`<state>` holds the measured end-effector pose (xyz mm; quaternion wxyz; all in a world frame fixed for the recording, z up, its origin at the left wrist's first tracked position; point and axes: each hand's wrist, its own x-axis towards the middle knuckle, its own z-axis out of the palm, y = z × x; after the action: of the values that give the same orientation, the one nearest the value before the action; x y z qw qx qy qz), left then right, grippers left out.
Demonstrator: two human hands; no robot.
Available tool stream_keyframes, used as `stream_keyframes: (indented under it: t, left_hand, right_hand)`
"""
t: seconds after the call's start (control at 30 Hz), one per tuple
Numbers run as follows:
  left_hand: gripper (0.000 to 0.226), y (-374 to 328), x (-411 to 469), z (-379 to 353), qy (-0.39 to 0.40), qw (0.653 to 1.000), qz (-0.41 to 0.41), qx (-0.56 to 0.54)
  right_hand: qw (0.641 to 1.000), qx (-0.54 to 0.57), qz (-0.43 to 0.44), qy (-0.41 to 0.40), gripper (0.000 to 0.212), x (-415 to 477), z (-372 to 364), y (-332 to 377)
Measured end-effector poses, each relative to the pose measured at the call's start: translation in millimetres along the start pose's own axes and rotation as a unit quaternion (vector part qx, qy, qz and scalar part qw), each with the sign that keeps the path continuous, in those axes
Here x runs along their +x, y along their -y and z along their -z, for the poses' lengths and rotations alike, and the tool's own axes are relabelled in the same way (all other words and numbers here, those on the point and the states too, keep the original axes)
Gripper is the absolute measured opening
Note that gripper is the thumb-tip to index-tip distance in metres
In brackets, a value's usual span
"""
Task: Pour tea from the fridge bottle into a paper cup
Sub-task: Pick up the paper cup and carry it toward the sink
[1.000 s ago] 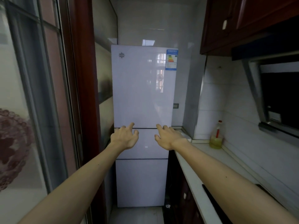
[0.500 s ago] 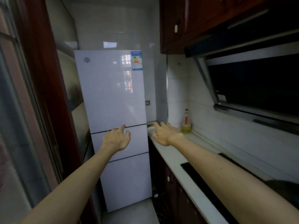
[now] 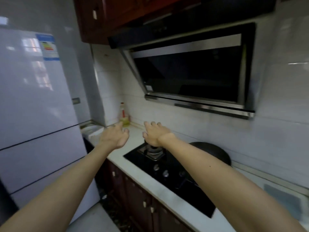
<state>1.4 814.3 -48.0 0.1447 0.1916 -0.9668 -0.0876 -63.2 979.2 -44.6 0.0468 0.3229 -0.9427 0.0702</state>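
The white fridge point(image 3: 33, 104) stands at the left with all its doors closed. No tea bottle and no paper cup are in view. My left hand point(image 3: 115, 137) is stretched out over the white counter point(image 3: 135, 171), fingers apart, holding nothing. My right hand point(image 3: 154, 133) reaches forward above the near burner of the black gas hob point(image 3: 167, 174), also empty with its fingers spread. Neither hand touches the fridge.
A black range hood point(image 3: 192, 71) hangs above the hob under dark wooden cupboards point(image 3: 107, 15). A black pan point(image 3: 212, 154) sits on the far burner. A bottle of yellow liquid with a red cap point(image 3: 124, 115) stands in the counter's corner. Dark cabinet doors point(image 3: 138, 198) run below the counter.
My view has swung right, from the fridge to the hob and range hood. Both hands now hang over the counter instead of in front of the fridge doors.
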Motion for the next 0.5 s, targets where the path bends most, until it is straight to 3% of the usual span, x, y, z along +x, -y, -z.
stream_keyframes:
  t: [0.27,0.5]
  left_hand:
    - [0.051,-164,-24,-50,0.058,0.986,-0.131,-0.079]
    - [0.053,-290,-62,-86,0.099,0.959,-0.24,-0.113]
  right_hand:
    - [0.99,-0.027,-0.138,-0.02,0.052,-89,19,-129]
    - [0.959,-0.041,-0.281,0.008,0.056,-191,39,-255]
